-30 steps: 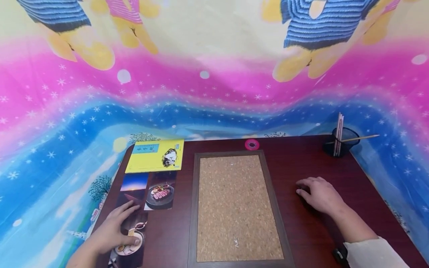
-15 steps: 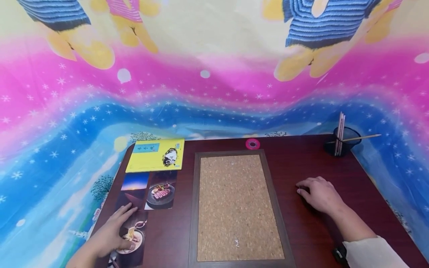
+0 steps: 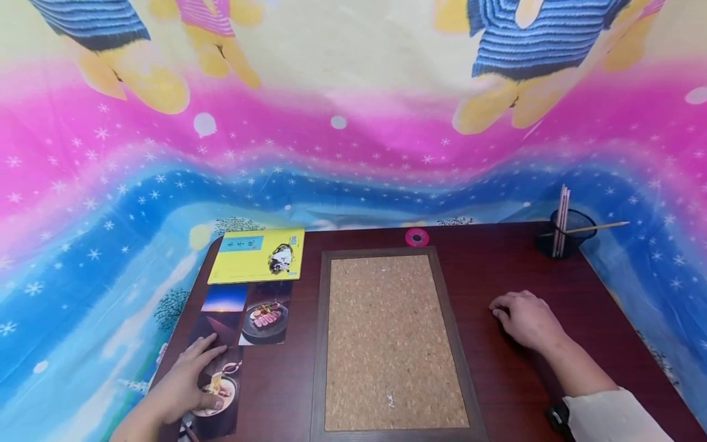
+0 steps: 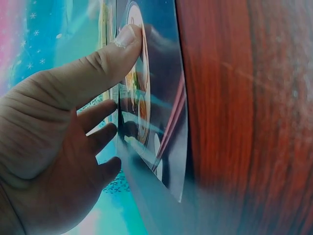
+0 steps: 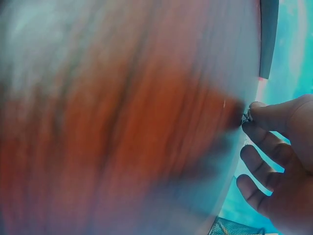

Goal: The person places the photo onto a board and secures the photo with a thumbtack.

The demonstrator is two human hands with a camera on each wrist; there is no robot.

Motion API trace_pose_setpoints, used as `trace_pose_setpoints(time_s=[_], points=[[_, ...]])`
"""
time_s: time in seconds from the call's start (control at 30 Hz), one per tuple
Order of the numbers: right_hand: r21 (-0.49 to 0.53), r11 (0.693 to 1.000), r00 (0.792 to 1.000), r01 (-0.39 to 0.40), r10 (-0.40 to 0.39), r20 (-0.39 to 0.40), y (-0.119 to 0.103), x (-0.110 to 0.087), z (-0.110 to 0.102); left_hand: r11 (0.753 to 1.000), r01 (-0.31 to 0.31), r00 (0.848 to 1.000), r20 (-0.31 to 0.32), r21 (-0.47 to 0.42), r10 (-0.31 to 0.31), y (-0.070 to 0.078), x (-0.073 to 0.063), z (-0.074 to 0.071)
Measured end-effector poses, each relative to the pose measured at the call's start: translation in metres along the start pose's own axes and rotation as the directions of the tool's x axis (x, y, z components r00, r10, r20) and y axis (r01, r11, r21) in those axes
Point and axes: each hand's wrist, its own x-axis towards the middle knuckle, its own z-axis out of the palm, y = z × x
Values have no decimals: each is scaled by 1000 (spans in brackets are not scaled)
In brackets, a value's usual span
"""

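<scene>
My left hand [image 3: 185,380] lies over a photo card of a noodle bowl [image 3: 226,387] at the table's left side. Its thumb [image 4: 128,36] touches the bowl picture; the other fingers are spread, with fingertips over the lower end of a sunset photo card [image 3: 223,301]. Beside that lies a photo card of sliced meat on a dark plate [image 3: 265,322]. My right hand [image 3: 530,322] rests on the table at the right, fingers loosely bent. In the right wrist view its thumb and index fingertips [image 5: 254,105] are close together, with no held thing plain to see.
A framed cork board [image 3: 394,344] lies mid-table between my hands. A yellow booklet [image 3: 251,256] is at the back left, a pink tape roll [image 3: 417,237] at the back edge, and a black mesh cup [image 3: 574,236] of pencils at the back right. Patterned cloth hangs behind.
My left hand has shifted slightly toward me, its thumb moving a little left over the noodle-bowl card. The right hand stays in place.
</scene>
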Motion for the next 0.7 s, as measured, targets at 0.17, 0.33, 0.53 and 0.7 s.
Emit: trace_pose_setpoints(time_s=[0.17, 0.33, 0.53, 0.7], points=[[1, 1000, 999, 1, -1, -39, -3, 0, -1, 999, -21, 998, -57, 31, 23, -3, 1, 3], [12, 1000, 998, -5, 6, -60, -6, 1, -5, 994, -24, 997, -71, 108, 32, -4, 0, 4], [60, 997, 998, -43, 46, -38, -9, 0, -11, 981, -17, 997, -69, 193, 31, -6, -4, 7], [89, 995, 998, -40, 44, -39, -10, -1, -13, 973, -36, 993, -104, 227, 61, -6, -7, 10]])
